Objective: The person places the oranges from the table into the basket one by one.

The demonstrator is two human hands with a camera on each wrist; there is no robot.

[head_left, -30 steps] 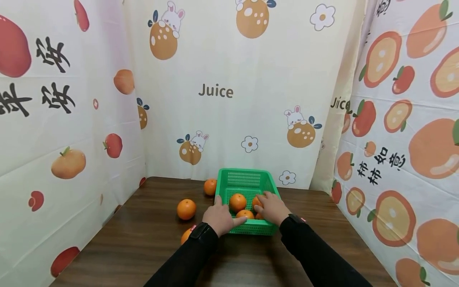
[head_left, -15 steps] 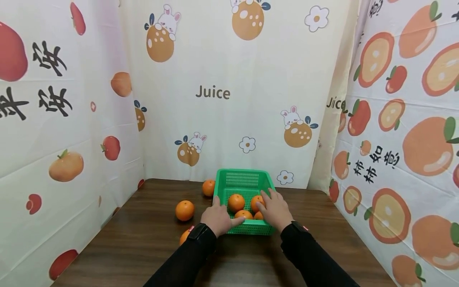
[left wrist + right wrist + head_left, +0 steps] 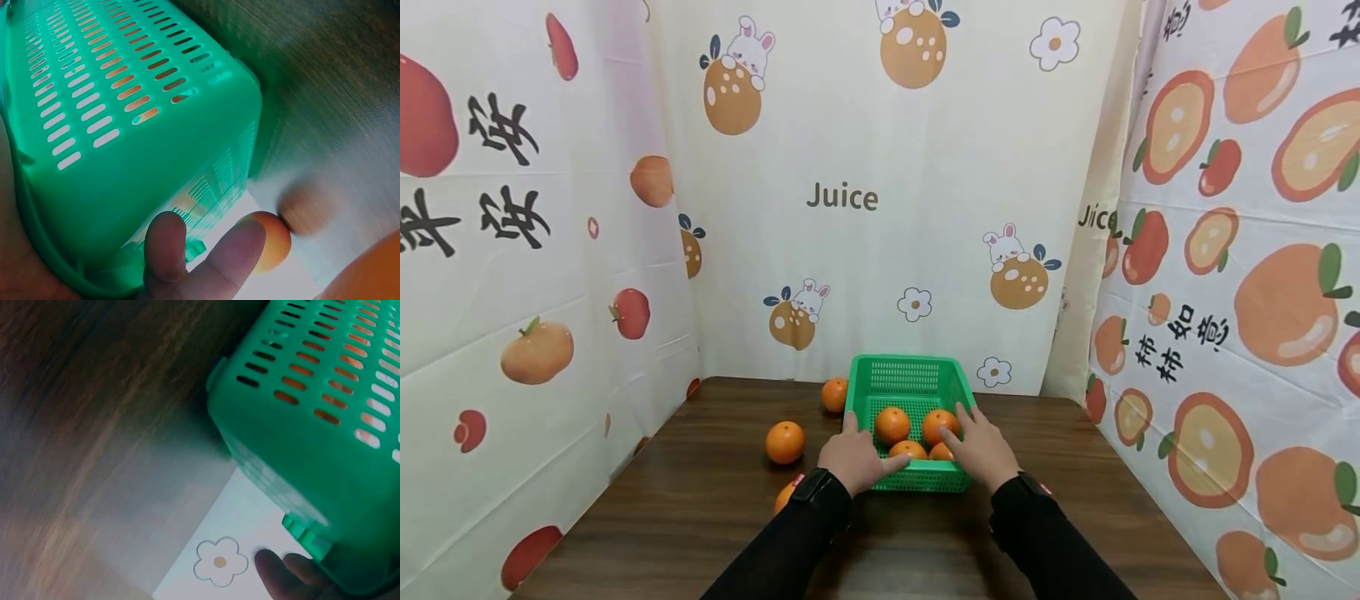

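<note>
Green plastic basket (image 3: 910, 387) of oranges (image 3: 892, 423) is being gripped at its near corners by left hand (image 3: 850, 457) and right hand (image 3: 981, 450), each grip curling over the rim; lifting evenly likely comes next.

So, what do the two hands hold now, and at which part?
Both hold the green basket: the left hand grips its near-left corner, and the right hand grips its right rim near the front.

The basket (image 3: 910, 379) is glossy green perforated plastic; the table (image 3: 700, 517) is dark, smooth wood grain; the backdrop (image 3: 865, 275) is printed cloth.
</note>
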